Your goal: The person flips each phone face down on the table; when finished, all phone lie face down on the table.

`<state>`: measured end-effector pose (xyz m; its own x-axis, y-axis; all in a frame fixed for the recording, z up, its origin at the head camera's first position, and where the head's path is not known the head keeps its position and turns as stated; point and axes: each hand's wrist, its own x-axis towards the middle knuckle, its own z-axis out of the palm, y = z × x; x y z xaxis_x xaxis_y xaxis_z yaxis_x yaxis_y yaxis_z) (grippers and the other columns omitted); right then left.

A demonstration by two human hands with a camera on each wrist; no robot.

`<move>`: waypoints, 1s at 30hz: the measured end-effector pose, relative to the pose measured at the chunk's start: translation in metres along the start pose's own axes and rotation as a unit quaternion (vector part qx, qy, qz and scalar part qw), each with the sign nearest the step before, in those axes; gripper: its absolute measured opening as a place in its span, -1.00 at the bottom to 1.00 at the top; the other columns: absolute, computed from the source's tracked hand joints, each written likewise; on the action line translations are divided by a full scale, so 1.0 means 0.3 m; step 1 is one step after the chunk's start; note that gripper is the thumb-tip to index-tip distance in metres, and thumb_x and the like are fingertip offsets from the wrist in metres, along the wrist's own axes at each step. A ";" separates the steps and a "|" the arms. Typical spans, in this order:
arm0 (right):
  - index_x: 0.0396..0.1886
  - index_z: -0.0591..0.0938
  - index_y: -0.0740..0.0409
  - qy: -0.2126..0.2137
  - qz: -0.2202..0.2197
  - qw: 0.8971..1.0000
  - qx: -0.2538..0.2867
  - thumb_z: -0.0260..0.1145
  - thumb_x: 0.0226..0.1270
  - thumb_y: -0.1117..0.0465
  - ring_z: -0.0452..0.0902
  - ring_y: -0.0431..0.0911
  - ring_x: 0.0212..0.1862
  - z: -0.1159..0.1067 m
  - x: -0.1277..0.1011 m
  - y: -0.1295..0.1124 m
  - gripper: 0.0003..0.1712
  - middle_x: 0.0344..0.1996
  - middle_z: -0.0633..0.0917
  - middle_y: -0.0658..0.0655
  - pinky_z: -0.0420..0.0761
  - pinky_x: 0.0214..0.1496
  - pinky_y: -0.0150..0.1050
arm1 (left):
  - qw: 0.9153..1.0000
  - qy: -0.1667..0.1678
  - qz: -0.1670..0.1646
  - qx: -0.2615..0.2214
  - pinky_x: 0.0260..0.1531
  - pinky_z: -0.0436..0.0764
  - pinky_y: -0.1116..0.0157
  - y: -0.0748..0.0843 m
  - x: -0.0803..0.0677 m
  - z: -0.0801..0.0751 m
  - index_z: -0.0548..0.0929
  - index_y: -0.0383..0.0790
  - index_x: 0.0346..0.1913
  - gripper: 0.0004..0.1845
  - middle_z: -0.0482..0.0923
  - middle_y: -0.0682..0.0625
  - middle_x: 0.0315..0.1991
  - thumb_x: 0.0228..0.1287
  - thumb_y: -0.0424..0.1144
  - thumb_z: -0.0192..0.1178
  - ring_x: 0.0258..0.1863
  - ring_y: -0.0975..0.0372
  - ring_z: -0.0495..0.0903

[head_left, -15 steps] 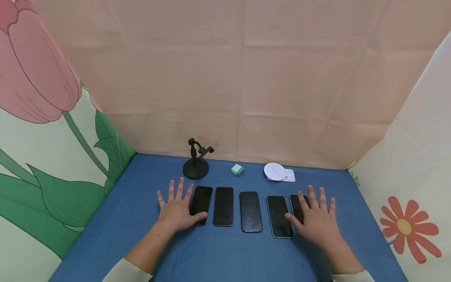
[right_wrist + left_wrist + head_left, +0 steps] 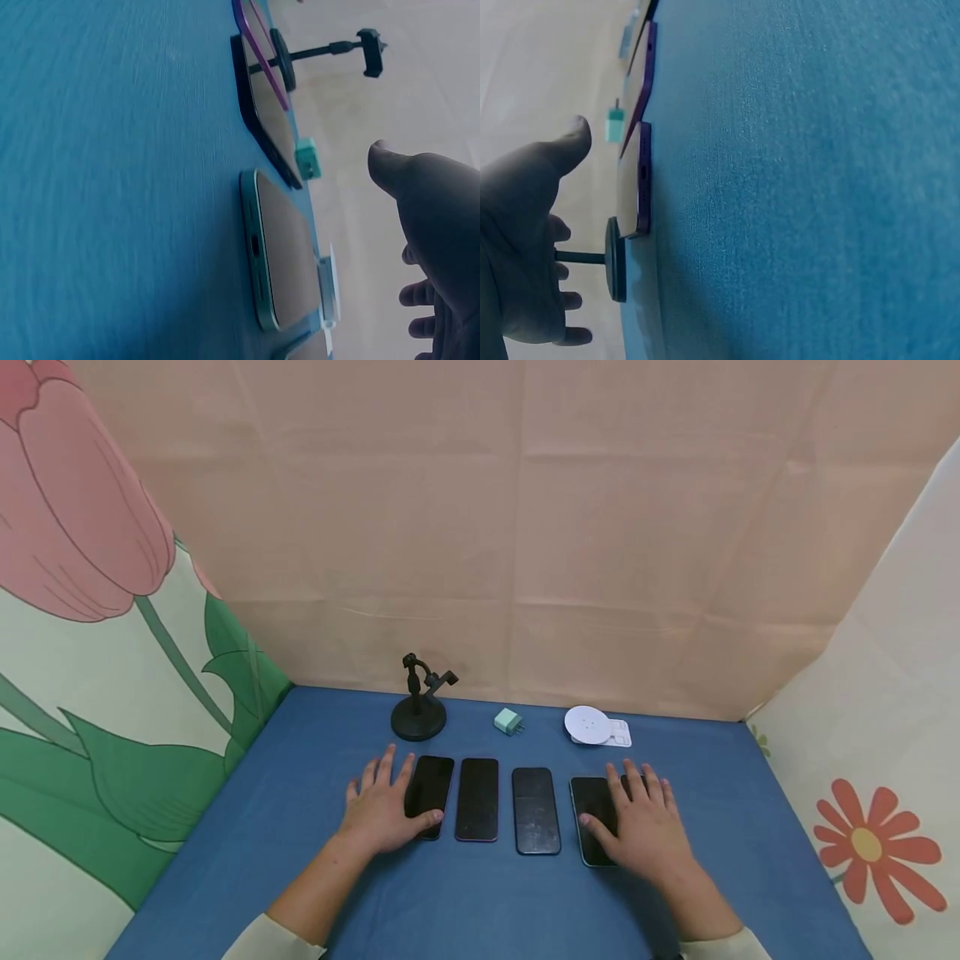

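Several dark smartphones lie in a row across the blue table. My left hand [image 2: 381, 814] hovers beside and partly over the leftmost phone [image 2: 431, 789], fingers spread; the left wrist view shows a gap between the hand [image 2: 525, 232] and that phone [image 2: 635, 184]. My right hand [image 2: 648, 831] is held above the two rightmost phones, covering most of the far right phone and part of its neighbour [image 2: 592, 814]. In the right wrist view the hand [image 2: 442, 232] stays apart from the light-edged phone [image 2: 289, 247]. Between the hands lie two more phones, a second [image 2: 477, 802] and a middle one [image 2: 536, 814].
Behind the row stand a black phone stand [image 2: 418, 714], a pale green charger plug [image 2: 508, 721] and a round white disc [image 2: 588, 726] on a white base. A beige cloth [image 2: 480, 527] rises along the table's back edge, with patterned cloths at both sides.
My right hand has shifted left, from the far right phone to over its neighbour as well, and its fingers have drawn closer together. The left hand's fingers have also come slightly closer together.
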<state>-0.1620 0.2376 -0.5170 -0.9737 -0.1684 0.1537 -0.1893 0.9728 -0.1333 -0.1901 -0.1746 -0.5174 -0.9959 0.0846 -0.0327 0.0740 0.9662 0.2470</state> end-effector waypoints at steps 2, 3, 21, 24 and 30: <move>0.64 0.22 0.19 0.008 -0.007 1.000 0.001 0.20 0.36 -0.49 -0.03 0.41 0.58 0.000 0.007 -0.015 0.14 0.58 0.20 0.39 -0.04 0.55 0.42 | 1.000 -0.003 0.000 -0.017 0.35 0.06 -0.49 0.003 0.003 -0.003 0.08 -0.04 0.68 0.18 -0.19 -0.22 0.68 0.15 0.46 0.32 0.58 -0.28 -0.08; 0.64 0.22 0.20 0.011 -0.010 1.000 0.001 0.22 0.36 -0.48 0.00 0.40 0.57 0.000 0.010 -0.023 0.14 0.57 0.22 0.39 0.00 0.55 0.41 | 1.000 -0.003 0.000 -0.024 0.34 0.08 -0.48 0.003 0.004 -0.005 0.08 -0.05 0.68 0.17 -0.17 -0.23 0.68 0.17 0.43 0.33 0.57 -0.28 -0.07; 0.59 0.27 0.29 0.019 -0.046 0.998 0.049 0.38 0.32 -0.34 0.38 0.28 0.40 0.020 0.054 -0.184 0.12 0.44 0.44 0.33 0.44 0.40 0.25 | 0.996 -0.011 -0.008 -0.091 0.29 0.35 -0.38 -0.023 -0.004 0.001 0.17 -0.21 0.64 0.03 0.17 -0.35 0.55 0.28 0.20 0.39 0.47 -0.32 0.16; 0.59 0.28 0.28 0.006 -0.040 0.996 0.074 0.39 0.33 -0.32 0.39 0.25 0.39 0.026 0.052 -0.209 0.09 0.43 0.45 0.31 0.51 0.36 0.20 | 0.995 -0.012 -0.010 -0.102 0.26 0.40 -0.36 -0.021 -0.010 0.005 0.21 -0.24 0.62 0.00 0.22 -0.36 0.52 0.29 0.16 0.40 0.45 -0.31 0.21; 0.60 0.27 0.24 -0.012 -0.038 0.992 0.118 0.38 0.37 -0.28 0.39 0.22 0.42 0.032 0.056 -0.252 0.05 0.44 0.45 0.32 0.51 0.37 0.16 | 0.993 -0.013 -0.010 -0.119 0.27 0.39 -0.36 -0.021 -0.007 0.011 0.27 -0.27 0.59 -0.06 0.27 -0.38 0.48 0.31 0.12 0.39 0.44 -0.32 0.24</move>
<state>-0.1654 0.1597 -0.5136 -0.9573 -0.2470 0.1501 -0.2850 0.8932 -0.3478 -0.1885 -0.1801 -0.5220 -0.9950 0.0756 -0.0648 0.0366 0.8830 0.4680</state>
